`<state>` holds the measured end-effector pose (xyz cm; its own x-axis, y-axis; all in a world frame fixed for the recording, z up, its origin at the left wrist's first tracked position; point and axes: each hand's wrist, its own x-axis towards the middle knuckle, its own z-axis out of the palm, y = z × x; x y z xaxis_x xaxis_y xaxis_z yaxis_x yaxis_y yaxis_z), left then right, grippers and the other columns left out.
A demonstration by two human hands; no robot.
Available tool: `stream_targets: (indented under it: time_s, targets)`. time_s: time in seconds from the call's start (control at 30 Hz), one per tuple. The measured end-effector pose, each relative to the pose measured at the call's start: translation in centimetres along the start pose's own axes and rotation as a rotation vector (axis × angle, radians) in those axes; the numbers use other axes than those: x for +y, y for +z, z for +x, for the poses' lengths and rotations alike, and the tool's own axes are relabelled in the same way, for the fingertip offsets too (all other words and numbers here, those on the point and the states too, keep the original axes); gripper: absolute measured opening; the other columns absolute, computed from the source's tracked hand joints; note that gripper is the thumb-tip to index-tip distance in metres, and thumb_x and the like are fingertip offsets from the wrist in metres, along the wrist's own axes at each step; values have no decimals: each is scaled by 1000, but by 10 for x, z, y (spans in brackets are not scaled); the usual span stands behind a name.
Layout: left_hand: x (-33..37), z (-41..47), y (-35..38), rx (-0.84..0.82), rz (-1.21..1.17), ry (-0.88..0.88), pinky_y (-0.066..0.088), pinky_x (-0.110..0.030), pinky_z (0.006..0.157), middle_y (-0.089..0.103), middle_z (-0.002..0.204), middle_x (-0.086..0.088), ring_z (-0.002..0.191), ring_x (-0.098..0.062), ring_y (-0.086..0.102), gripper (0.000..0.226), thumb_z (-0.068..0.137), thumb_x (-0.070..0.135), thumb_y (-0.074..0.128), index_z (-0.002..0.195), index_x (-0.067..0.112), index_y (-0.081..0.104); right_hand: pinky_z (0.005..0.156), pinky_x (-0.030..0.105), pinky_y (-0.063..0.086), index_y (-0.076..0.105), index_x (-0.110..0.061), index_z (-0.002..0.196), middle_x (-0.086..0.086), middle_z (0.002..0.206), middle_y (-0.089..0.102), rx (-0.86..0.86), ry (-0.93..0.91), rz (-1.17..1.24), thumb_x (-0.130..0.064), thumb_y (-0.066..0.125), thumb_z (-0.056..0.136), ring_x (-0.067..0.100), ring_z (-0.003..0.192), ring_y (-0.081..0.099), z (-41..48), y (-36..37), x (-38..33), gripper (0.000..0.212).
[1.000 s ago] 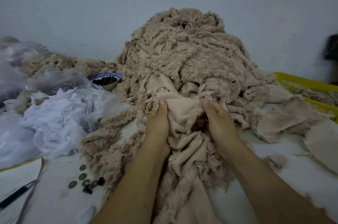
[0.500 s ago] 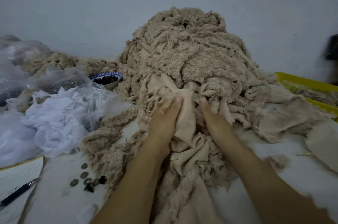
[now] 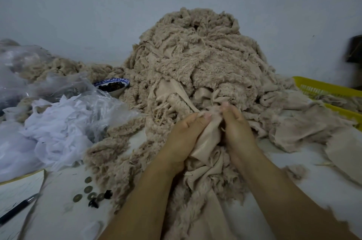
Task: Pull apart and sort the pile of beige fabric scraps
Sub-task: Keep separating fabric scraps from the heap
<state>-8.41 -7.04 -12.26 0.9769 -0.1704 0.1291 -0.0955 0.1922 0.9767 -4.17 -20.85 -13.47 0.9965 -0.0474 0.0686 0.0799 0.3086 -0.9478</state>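
Step in hand: separating one piece from the heap. The pile point(image 3: 195, 59) of beige fabric scraps stands at the middle of the worktop point(image 3: 58, 218), built up against the wall at the far edge, its skirts spreading toward the near edge and the right side. At the near foot of the pile the left hand point(image 3: 182, 141) and the right hand point(image 3: 238, 132) sit side by side, almost touching, both closed on the same scrap point(image 3: 208, 141), a piece with smooth backing facing up and fleece along its upper edge. Each hand pinches that upper edge between thumb and curled fingers. The rest of the scrap hangs bunched between the wrists and trails toward the near edge over other fleecy pieces. Whether it is free of those beneath cannot be told. Judgement: sorting is at an early stage, as the bulk of the pile stands untouched. A yellow basket point(image 3: 321, 88) at the right edge holds some beige pieces, and it may be a sorting destination, though this is not confirmed. The next move calls for drawing the hands apart to open the piece, then lifting it clear without dragging neighbours along. Also noted: white cloth point(image 3: 58, 132) at the left edge, a bowl point(image 3: 113, 86) behind it, and coins point(image 3: 88, 188) toward the near-left corner.
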Motion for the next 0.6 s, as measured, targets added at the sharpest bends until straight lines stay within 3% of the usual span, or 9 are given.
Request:
stream_targets:
  time_s: [0.07, 0.13, 0.2, 0.27, 0.33, 0.4, 0.47, 0.53, 0.6]
  targets:
    - [4, 0, -7, 34, -172, 7, 59, -29, 61, 76, 82, -9, 71, -19, 73, 27, 74, 47, 75, 85, 22, 81, 39, 19, 43, 69, -23, 96, -7, 59, 66, 162, 95, 196, -19, 46, 103, 5, 45, 58, 9, -16, -10, 25]
    - [6, 5, -12, 195, -318, 5, 62, -39, 73, 77, 93, -11, 84, -25, 74, 28, 78, 46, 74, 88, 21, 81, 38, 17, 41, 64, -19, 89, -6, 57, 64, 234, 84, 242, -16, 47, 102, 4, 42, 56, 15, -27, -15, 22]
    - [5, 10, -14, 359, -434, -53, 61, -43, 78, 76, 101, -11, 91, -27, 74, 33, 87, 46, 67, 102, 19, 77, 57, 21, 50, 66, -24, 95, -8, 86, 70, 127, 2, -95, -23, 54, 98, 2, 70, 65, 12, -22, -9, 13]
    - [3, 12, -15, 405, -533, -98, 61, -41, 72, 76, 103, -12, 91, -27, 75, 37, 94, 46, 60, 115, 17, 71, 86, 22, 45, 62, -34, 113, -14, 120, 56, 62, -197, -496, -39, 52, 94, 0, 108, 55, 2, -9, -1, 23]
    - [2, 12, -20, 374, -623, -132, 61, -41, 74, 74, 112, -15, 99, -29, 73, 48, 97, 50, 53, 123, 12, 67, 94, 12, 36, 57, -43, 117, -24, 125, 49, -57, -360, -563, -59, 42, 87, -10, 118, 45, -7, 3, -3, 38]
    - [2, 13, -25, 352, -702, -119, 62, -40, 72, 72, 117, -16, 99, -29, 73, 53, 99, 52, 49, 125, 9, 66, 88, 10, 41, 60, -50, 109, -29, 117, 56, -288, -289, -552, -76, 41, 81, -12, 112, 51, -15, 6, -3, 43]
    - [2, 15, -30, 339, -797, -94, 62, -42, 68, 74, 112, -16, 93, -29, 74, 51, 100, 51, 46, 120, 8, 68, 79, 20, 46, 65, -39, 92, -21, 99, 59, -431, -215, -753, -74, 51, 82, 0, 101, 57, -21, 7, 4, 39]
    - [5, 16, -33, 311, -911, -61, 59, -49, 84, 73, 115, -16, 103, -31, 71, 50, 102, 48, 44, 121, 8, 67, 73, 29, 45, 59, -9, 78, -5, 79, 54, -415, -288, -906, -51, 57, 94, 12, 87, 57, -15, 4, 13, 44]
    - [5, 19, -37, 335, -984, 3, 47, -49, 103, 71, 120, -15, 113, -29, 65, 46, 105, 42, 40, 121, 8, 66, 57, 23, 39, 51, -9, 72, -7, 63, 47, -309, -270, -780, -37, 57, 98, 7, 61, 50, -11, 2, 8, 39]
